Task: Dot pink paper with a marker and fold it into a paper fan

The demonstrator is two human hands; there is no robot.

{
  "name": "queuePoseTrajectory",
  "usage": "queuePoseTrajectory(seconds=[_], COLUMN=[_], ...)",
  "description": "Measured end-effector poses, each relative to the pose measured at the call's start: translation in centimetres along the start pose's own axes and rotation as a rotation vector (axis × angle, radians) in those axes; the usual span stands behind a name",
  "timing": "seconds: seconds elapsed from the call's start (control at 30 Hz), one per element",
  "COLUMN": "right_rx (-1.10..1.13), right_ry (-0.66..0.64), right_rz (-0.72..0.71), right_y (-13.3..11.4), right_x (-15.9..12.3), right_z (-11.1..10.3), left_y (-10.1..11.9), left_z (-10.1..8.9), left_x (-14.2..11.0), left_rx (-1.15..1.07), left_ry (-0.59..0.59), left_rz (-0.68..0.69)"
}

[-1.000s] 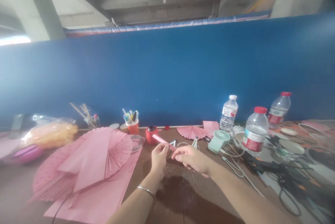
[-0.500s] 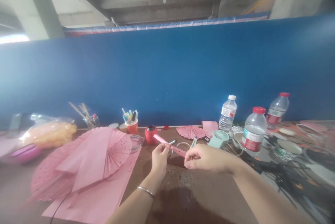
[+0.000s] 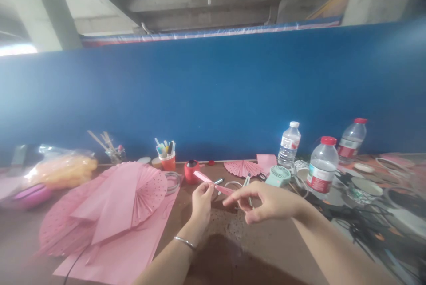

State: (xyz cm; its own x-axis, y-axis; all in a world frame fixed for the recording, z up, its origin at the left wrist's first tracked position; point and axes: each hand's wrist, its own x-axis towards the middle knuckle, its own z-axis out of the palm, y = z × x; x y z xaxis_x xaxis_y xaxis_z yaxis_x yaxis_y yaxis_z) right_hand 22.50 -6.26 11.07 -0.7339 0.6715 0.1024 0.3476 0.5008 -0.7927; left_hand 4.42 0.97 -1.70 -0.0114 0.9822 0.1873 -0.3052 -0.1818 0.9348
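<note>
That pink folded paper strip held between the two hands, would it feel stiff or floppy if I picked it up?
The pink paper strip probably feels light and fairly stiff: it juts straight out past the left hand without drooping. Its folded layers likely add rigidity. The right hand touches its other end with fingertips only, so little force seems needed.

Brown table [image 3: 233, 254]: pink paper sheets [image 3: 133, 249], paper fans [image 3: 109, 205], bottles [image 3: 321, 167], cables [image 3: 362, 227].

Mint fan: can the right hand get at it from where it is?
Probably yes. The right hand hovers just in front of the mint fan, fingers loose, with only thin cables around it.
</note>
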Motion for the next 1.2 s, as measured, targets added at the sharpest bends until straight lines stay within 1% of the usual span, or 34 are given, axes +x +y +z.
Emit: queuePoseTrajectory(seconds=[0.03,0.1,0.17,0.23,0.4,0.57,0.73,0.87,0.93,1.07,1.13,1.2], right_rx=[0.069,0.183,0.218,0.205,0.165,0.149,0.161,0.199,0.209,0.282,0.358,0.427], right_ry=[0.048,0.156,0.237,0.273,0.265,0.246,0.237,0.237,0.247,0.272,0.244,0.207], right_rz=[-0.042,-0.074,-0.065,-0.049,-0.018,0.027,0.081,0.128,0.175,0.285,0.326,0.362], right_y=[0.1,0.4,0.8,1.2,1.3,0.8,0.4,0.5,0.6,0.2,0.1,0.2], right_x=[0.1,0.3,0.6,0.8,1.3,1.4,1.4,1.5,1.5,1.3,1.2,1.1], right_z=[0.1,0.4,0.8,1.1,1.6,1.9,2.0,2.0,2.0,1.8,1.7,1.7], left_y=[0.0,-0.1,-0.2,-0.2,0.1,0.2,0.2,0.1,0.1,-0.1,-0.2,-0.3], left_z=[0.1,0.2,0.2,0.2,0.3,0.6,0.7,0.5,0.5,0.3,0.2,0.1], left_x=[0.0,-0.1,-0.1,-0.1,-0.2,-0.4,-0.3,-0.2,-0.1,0.1,0.3,0.4], left_rx=[-0.007,-0.009,-0.004,0.009,0.026,0.097,0.078,0.045,0.037,0.088,0.138,0.177], left_ry=[-0.004,-0.011,-0.016,-0.009,-0.012,0.019,0.025,0.020,0.023,0.071,0.094,0.081], left_rz=[0.003,0.005,-0.003,0.003,0.001,0.017,0.040,-0.043,-0.054,0.026,0.056,0.076])
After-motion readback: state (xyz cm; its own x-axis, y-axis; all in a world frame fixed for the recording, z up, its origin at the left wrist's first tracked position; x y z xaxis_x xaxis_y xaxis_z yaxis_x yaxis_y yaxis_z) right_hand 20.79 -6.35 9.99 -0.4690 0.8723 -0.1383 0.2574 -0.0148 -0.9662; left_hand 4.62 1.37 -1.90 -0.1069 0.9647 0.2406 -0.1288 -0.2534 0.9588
